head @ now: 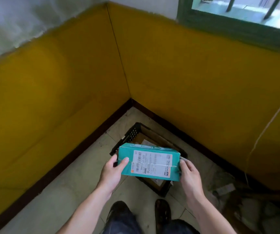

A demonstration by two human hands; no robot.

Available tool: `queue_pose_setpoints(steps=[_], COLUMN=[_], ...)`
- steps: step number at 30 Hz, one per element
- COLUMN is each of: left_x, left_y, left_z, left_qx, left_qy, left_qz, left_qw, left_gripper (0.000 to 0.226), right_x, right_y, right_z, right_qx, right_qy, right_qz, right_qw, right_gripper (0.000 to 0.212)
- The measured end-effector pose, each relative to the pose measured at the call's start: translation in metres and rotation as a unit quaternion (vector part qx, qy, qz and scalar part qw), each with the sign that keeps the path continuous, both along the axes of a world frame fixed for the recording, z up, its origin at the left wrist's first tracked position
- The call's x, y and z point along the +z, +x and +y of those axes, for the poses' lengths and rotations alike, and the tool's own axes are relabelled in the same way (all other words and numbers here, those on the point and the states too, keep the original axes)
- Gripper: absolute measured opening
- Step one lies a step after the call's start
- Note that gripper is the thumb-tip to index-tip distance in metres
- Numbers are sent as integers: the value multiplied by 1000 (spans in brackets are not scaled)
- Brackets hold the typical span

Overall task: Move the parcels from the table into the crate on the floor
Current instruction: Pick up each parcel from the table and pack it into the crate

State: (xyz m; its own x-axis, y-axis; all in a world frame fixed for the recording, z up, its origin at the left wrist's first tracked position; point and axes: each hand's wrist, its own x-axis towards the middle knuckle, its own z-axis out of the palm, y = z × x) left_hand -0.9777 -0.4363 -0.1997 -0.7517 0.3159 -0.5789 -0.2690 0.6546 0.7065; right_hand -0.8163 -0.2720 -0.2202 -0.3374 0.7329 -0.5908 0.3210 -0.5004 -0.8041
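over the crate point(132, 134) on the floor | i hold the teal parcel point(149, 162), left grip point(113, 172) and right grip point(189, 174) clasping its short ends | seems light, stiff cardboard, slick tape

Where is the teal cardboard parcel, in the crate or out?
Out. Left hand and right hand hold the teal parcel above the black plastic crate.
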Motion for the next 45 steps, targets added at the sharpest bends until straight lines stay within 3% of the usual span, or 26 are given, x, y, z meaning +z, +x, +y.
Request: queue_pose_setpoints(steps=[10, 17, 20, 31, 45], left_x=[-87, -175, -224, -401, -476], left_y=[-173, -263, -279, -304, -315], left_z=[39, 76, 99, 179, 204], left_qx=[-100, -169, -179, -187, -244], left_qy=[21, 0, 0, -24, -49], left_qz=[-119, -180, -192, -203, -164], left_qw=[988, 969, 965, 961, 955], left_gripper=[26, 36, 38, 40, 47], right_x=[-61, -136, -181, -372, -457], right_y=[-139, -214, -228, -259, -264], right_z=[-10, -16, -2, 70, 86], right_qx=[-135, -195, -184, -174, -147], right_qy=[-66, -130, -122, -108, -117], right_qz=[-74, -82, -94, -118, -129], right_qw=[986, 969, 971, 972, 974], right_gripper=[36, 32, 22, 20, 25])
